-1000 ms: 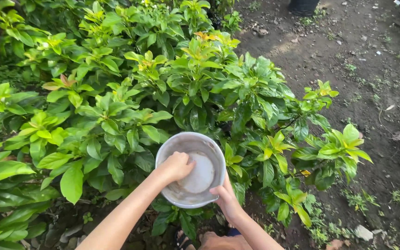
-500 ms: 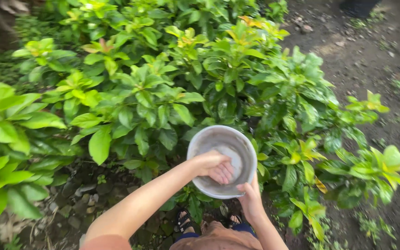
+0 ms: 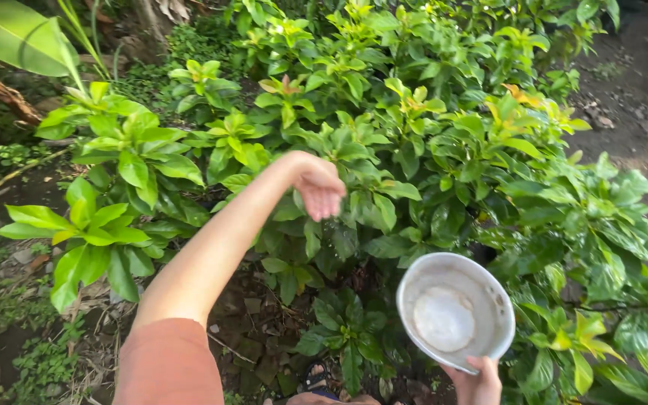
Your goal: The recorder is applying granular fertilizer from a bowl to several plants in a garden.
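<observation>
My right hand [image 3: 478, 381] grips the near rim of a round metal bowl [image 3: 454, 310] with a little water in its bottom, held low at the right over the leaves. My left hand [image 3: 319, 187] is raised out over the green shrub [image 3: 384, 142], wrist bent, fingers hanging downward and slightly apart, holding nothing. Small drops seem to fall from it onto the leaves below. My left arm [image 3: 211, 255] in an orange sleeve stretches up from the bottom left.
Dense yellow-green bushes fill the middle and right. Bare dark soil [image 3: 639, 82] lies at the upper right. Stones and dead leaves [image 3: 256, 330] cover the ground under the shrubs. A broad leaf [image 3: 16, 34] hangs at the top left.
My left hand has come out of the bowl and lifted up over the shrub. The bowl has shifted to the lower right as the view swung left.
</observation>
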